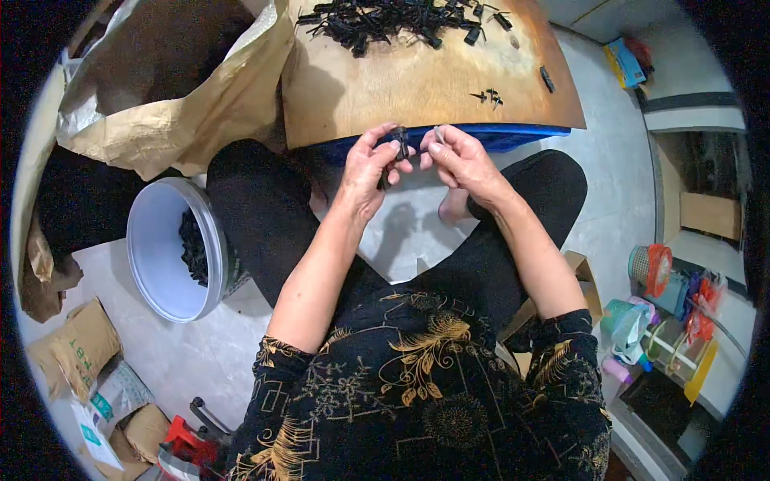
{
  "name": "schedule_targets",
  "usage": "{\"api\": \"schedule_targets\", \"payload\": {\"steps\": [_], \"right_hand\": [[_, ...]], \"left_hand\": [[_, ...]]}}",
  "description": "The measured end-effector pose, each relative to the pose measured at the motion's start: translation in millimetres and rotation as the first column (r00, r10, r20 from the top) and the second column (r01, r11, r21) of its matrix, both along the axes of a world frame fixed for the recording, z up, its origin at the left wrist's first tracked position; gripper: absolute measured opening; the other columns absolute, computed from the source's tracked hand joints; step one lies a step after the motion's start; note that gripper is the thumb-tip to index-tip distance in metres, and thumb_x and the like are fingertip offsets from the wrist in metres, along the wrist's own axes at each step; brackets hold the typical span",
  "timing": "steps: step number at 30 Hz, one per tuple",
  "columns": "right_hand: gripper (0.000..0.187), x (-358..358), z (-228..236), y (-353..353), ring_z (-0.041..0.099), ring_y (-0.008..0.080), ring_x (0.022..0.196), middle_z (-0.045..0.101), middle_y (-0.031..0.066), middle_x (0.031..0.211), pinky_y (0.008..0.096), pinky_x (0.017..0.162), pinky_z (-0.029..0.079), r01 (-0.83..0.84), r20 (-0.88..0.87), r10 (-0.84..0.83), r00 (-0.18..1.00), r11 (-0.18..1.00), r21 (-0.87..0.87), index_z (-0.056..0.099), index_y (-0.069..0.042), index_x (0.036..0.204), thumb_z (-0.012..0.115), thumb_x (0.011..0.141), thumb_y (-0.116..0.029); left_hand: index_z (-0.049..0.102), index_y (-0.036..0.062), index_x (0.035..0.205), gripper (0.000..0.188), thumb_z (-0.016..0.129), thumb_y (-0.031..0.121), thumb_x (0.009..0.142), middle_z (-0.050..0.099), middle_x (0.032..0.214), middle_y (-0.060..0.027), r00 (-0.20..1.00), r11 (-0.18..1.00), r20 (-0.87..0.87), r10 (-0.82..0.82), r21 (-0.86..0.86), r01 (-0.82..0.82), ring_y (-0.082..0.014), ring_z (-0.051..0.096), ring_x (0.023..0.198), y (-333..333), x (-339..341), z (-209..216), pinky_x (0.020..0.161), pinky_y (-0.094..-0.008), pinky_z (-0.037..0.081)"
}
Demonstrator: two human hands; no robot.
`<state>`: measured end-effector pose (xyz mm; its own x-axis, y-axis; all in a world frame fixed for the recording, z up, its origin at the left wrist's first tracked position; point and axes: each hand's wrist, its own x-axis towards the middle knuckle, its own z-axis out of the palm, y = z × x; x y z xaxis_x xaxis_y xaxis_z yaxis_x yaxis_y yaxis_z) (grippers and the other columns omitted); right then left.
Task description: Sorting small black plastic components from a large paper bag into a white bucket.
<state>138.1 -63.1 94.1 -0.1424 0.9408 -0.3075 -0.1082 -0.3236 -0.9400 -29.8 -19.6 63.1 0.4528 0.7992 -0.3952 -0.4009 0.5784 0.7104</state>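
My left hand (370, 167) pinches a small black plastic part (399, 143) just in front of the near edge of a wooden board (401, 84). Close beside it, my right hand (459, 160) holds a tiny pale piece (438, 133) at its fingertips, almost touching the black part. A heap of similar black parts (385, 20) lies at the far side of the board. A few loose ones (489, 98) sit nearer on the right.
A white bucket (152, 248) holding black parts stands at my left knee. A big brown paper sack (184, 88) lies open at the upper left. Small paper bags (76, 349) lie lower left. Colourful toys and containers (666, 313) crowd the right floor.
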Motion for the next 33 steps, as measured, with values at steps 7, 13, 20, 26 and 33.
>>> {"api": "schedule_targets", "payload": {"steps": [7,13,20,26,33], "right_hand": [[0.016,9,-8,-4,0.035,0.0008,0.045,0.05,-0.0023,0.068,0.0142,0.038,0.024,0.031,-0.025,-0.032,0.999,0.999,-0.042,0.048,-0.008,0.096,0.053,0.089,-0.022],[0.02,8,-6,-8,0.034,-0.0007,0.046,0.047,-0.0056,0.067,0.0135,0.038,0.022,0.005,-0.038,-0.008,0.999,0.996,-0.094,0.049,-0.01,0.095,0.058,0.087,-0.027],[0.019,13,-10,-9,0.037,0.0008,0.05,0.049,-0.0055,0.066,0.0164,0.042,0.027,-0.042,0.068,0.052,0.996,0.99,-0.138,0.053,-0.008,0.09,0.058,0.085,-0.026],[0.015,0,-7,-7,0.032,-0.0001,0.048,0.044,-0.0083,0.062,0.0173,0.041,0.022,-0.059,0.188,0.073,0.979,0.995,-0.078,0.053,-0.009,0.09,0.057,0.086,-0.022],[0.013,-1,-15,-7,0.031,0.001,0.049,0.043,-0.0084,0.063,0.018,0.042,0.023,-0.035,0.154,0.05,0.987,0.994,-0.102,0.053,-0.009,0.088,0.053,0.088,-0.021]], "left_hand": [[0.046,-0.0007,0.117,0.038,0.059,0.011,0.083,0.06,0.083,-0.0077,0.973,0.978,0.11,-0.202,0.081,0.194,-0.0114,0.057,0.06,-6,2,1,0.043,-0.0171,0.039],[0.046,0.0,0.119,0.041,0.06,0.012,0.082,0.061,0.084,-0.0067,0.955,0.951,0.087,-0.284,0.151,0.269,-0.0095,0.056,0.059,-11,4,1,0.043,-0.0162,0.038],[0.045,0.0038,0.117,0.039,0.058,0.004,0.08,0.058,0.076,-0.0046,0.907,0.86,-0.243,-0.343,0.307,0.408,-0.0071,0.053,0.055,-15,8,11,0.044,-0.0188,0.039],[0.044,0.0054,0.113,0.037,0.056,0.0,0.078,0.053,0.067,-0.0033,0.873,0.81,-0.436,-0.218,0.418,0.411,-0.0083,0.052,0.053,-19,12,-4,0.045,-0.0238,0.042],[0.041,0.0037,0.107,0.03,0.053,0.0,0.079,0.052,0.068,-0.0045,0.875,0.828,-0.436,-0.212,0.396,0.398,-0.0095,0.053,0.054,-19,13,2,0.046,-0.0244,0.043]]}}
